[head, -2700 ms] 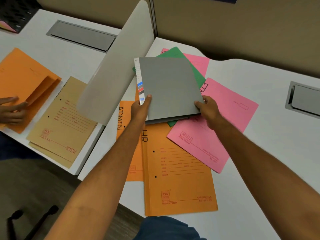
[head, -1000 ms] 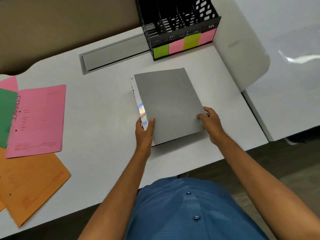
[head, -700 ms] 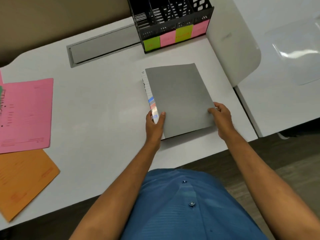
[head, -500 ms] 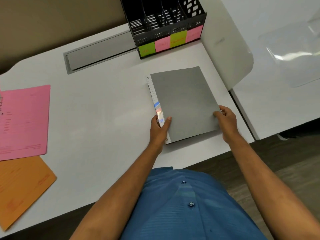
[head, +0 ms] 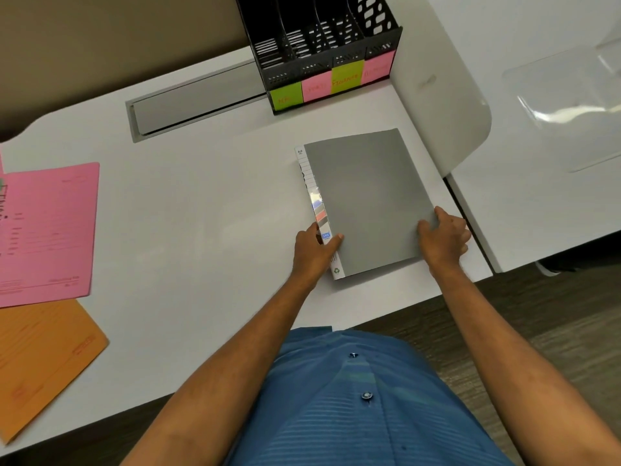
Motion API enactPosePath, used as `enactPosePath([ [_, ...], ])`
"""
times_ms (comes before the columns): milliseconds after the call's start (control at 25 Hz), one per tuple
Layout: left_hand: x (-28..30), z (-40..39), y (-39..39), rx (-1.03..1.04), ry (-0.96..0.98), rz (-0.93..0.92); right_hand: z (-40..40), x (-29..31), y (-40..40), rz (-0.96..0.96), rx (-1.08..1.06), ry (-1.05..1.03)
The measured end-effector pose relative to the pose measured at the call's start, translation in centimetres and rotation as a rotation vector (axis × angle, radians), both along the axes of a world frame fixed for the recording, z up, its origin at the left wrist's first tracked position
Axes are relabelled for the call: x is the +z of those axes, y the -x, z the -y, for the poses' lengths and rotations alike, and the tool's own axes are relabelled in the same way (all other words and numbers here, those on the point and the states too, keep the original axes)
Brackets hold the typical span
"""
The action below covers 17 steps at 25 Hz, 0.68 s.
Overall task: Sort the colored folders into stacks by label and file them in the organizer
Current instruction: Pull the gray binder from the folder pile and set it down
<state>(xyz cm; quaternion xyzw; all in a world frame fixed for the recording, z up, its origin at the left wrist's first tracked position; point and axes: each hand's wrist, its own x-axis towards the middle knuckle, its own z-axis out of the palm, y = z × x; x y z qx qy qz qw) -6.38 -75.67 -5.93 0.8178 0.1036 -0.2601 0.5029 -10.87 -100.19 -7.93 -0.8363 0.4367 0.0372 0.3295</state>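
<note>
Two hands on one grey folder point(head: 366, 200), lying flat on the white counter point(head: 208, 203) just in front of the black organizer point(head: 322, 45). Left hand point(head: 314, 252) closed on the folder's near spine edge, thumb on the cover and fingers tucked under the striped spine label; right hand point(head: 443, 238) closed on the opposite near corner, thumb flat on the cover and the other fingers curled off the edge. Gripped at both near corners, probably to keep the folder square and steady while setting it down or readying it to tip upright. Placed close to the organizer, likely as a staging spot so that the short reach to a slot comes next. Organizer standing at the back of the counter, four upright slots showing dark, contents not visible, each fronted by a sticky note point(head: 347, 77) in green or pink with handwriting too faint to read in full. Well to the left of the organizer, a pink folder point(head: 50, 230) and an orange folder point(head: 40, 358) spread flat, seemingly waiting to be sorted. Beside the organizer on its left, a grey cable hatch point(head: 198, 99) sunk into the counter; on its right, a white divider panel point(head: 440, 95) closing off the neighbouring desk.
</note>
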Motion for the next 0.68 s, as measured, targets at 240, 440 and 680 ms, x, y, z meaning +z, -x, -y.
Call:
enactPosePath([
  [240,0.8,-2.4,-0.4,-0.015,-0.031,-0.013,-2.3,1.2,0.1,0.104,0.069,0.09],
  [440,2.1,-9.9,-0.2,0.087,-0.1,0.068,-9.9,2.9,-2.4,0.299,0.25,0.08],
  [680,3.8,-23.9,0.5,0.366,-0.113,0.127,-23.0,3.9,-5.8,0.444,0.524,0.012],
])
